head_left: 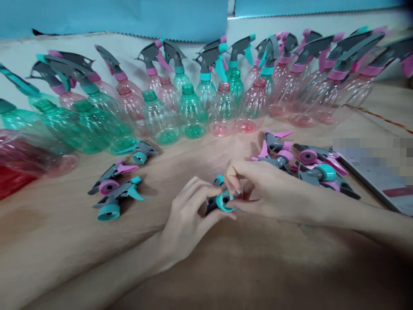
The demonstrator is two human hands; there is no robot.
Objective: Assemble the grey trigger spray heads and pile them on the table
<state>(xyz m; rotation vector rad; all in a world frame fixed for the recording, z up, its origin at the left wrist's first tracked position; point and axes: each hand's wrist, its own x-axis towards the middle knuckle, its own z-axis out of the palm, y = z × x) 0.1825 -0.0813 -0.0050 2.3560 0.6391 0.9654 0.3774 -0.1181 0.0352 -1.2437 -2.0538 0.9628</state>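
Observation:
My left hand (pixel 190 211) is closed round a grey and teal spray trigger head (pixel 223 201), its round teal collar turned up toward me. My right hand (pixel 258 189) has its fingers bent and pinched at the mouth of that collar; whatever they may grip is too small to make out. Left of my hands lie several loose trigger heads, one with a teal collar (pixel 109 212) and one with a pink collar (pixel 108 187). Another heap of trigger heads (pixel 280 157) in grey, pink and teal lies beyond my right hand.
Open-necked green bottles (pixel 192 113) and pink bottles (pixel 223 111) stand in a row behind my hands. Bottles with trigger heads fitted (pixel 205 77) stand along the wall. A red bottle (pixel 19 159) is at the left edge; a phone-like flat device (pixel 371 181) lies at the right.

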